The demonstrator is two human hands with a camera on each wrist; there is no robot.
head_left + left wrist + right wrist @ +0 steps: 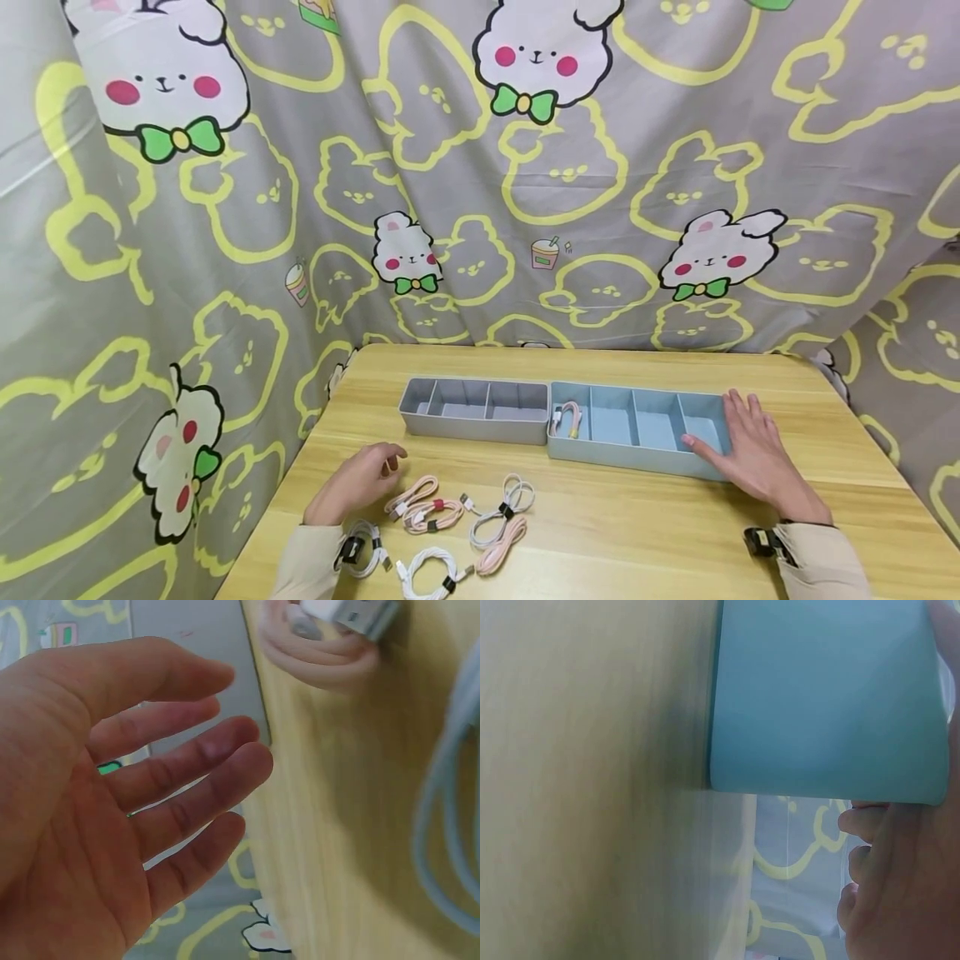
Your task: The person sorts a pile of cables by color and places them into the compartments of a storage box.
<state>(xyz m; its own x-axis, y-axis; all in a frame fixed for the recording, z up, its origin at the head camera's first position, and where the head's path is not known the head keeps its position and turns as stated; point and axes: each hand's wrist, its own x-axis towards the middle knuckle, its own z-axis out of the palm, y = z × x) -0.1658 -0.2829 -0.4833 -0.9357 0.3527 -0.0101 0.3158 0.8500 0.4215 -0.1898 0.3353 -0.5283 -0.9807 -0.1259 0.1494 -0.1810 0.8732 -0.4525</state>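
Note:
My left hand [362, 477] hovers over the left part of the table, fingers loosely bent and holding nothing. Just right of it lie a pink cable [415, 493] and another pink cable [442, 515] with a dark tie. My right hand [763, 450] rests on the right end of a light blue divided box [622, 454], fingers spread along that end and thumb over the front rim. A coiled pink cable [574, 417] sits in the box's leftmost compartment. In the right wrist view, the blue end wall [829, 697] hides part of the hand.
A grey divided box [476, 427] stands end to end with the blue one, on its left. Nearer me lie white cables [427, 575], [366, 550], a grey-white cable [491, 525] and a pink cable [501, 546]. A patterned curtain [465, 183] hangs behind the table [637, 533].

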